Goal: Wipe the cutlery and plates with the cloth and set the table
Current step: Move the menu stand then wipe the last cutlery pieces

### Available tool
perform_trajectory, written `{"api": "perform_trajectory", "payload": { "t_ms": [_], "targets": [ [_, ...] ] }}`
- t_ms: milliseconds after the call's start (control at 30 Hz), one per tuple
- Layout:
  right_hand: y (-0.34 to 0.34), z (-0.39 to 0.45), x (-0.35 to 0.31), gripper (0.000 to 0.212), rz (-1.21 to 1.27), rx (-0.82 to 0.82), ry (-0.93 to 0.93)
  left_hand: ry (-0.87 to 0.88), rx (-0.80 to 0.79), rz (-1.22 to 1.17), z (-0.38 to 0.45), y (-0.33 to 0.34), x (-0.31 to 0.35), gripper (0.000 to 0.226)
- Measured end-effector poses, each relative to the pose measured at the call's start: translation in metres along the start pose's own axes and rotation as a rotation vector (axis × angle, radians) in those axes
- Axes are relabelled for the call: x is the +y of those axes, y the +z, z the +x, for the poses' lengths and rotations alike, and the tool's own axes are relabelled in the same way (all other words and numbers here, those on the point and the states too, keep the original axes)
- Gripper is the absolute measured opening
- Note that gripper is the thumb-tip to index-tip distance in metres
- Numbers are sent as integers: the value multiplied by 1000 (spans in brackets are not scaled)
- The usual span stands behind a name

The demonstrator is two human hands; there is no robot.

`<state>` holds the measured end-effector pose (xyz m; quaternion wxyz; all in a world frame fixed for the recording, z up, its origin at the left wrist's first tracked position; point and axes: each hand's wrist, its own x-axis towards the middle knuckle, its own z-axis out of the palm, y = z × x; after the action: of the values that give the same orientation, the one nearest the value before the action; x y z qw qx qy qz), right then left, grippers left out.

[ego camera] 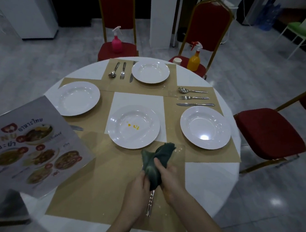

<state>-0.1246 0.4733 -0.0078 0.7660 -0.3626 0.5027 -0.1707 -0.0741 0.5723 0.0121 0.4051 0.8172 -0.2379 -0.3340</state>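
Note:
Over the near placemat, my right hand grips a dark green cloth wrapped round the top end of a piece of cutlery. My left hand holds that cutlery by its metal handle, which sticks out below the cloth; its head is hidden. A white plate with yellow smears stands just beyond the cloth. Clean white plates lie at the left, far side and right. Spoon, fork and knife sets lie by the far plate and the right plate.
A menu card covers the table's left near part, with a knife tip showing beside it. Red chairs ring the round white table. A pink spray bottle, an orange spray bottle and a paper cup stand on the far chairs.

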Motion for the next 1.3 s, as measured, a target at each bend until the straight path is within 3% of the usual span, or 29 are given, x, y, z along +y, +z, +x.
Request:
{"api": "perform_trajectory", "payload": {
  "t_ms": [133, 233, 300, 433, 500, 600, 733, 833, 1000, 1167, 1300],
  "targets": [
    [-6, -3, 6, 19, 5, 46, 50, 35, -24, 89, -9, 6, -10, 22],
    [-17, 9, -11, 12, 87, 173, 26, 103, -38, 218, -13, 12, -11, 32],
    [-21, 15, -19, 14, 107, 149, -14, 182, -60, 283, -15, 7, -6, 45],
    [-35, 23, -22, 20, 4, 249, -125, 235, -108, 480, -15, -3, 0, 56],
    [-43, 27, -26, 19, -15, 273, -165, 245, -110, 459, -17, -2, -3, 45],
    [-43, 27, -27, 23, -86, 183, -203, 181, -53, 246, -22, -1, -3, 18],
    [-52, 21, -20, 21, 7, 337, -138, 80, 124, 82, -23, -7, -4, 29],
    [-52, 9, -14, 26, 4, 224, -44, 117, 205, 110, -18, -10, -6, 27],
    [-29, -9, -3, 14, 115, 14, -18, 160, 222, 122, -14, -6, -4, 21],
    [-33, -12, 1, 26, 182, 5, 33, 228, 202, 168, -15, -9, -4, 14],
    [-27, -9, 3, 20, 132, 83, 56, 240, 87, 171, -25, -1, -9, 16]
  ]
}}
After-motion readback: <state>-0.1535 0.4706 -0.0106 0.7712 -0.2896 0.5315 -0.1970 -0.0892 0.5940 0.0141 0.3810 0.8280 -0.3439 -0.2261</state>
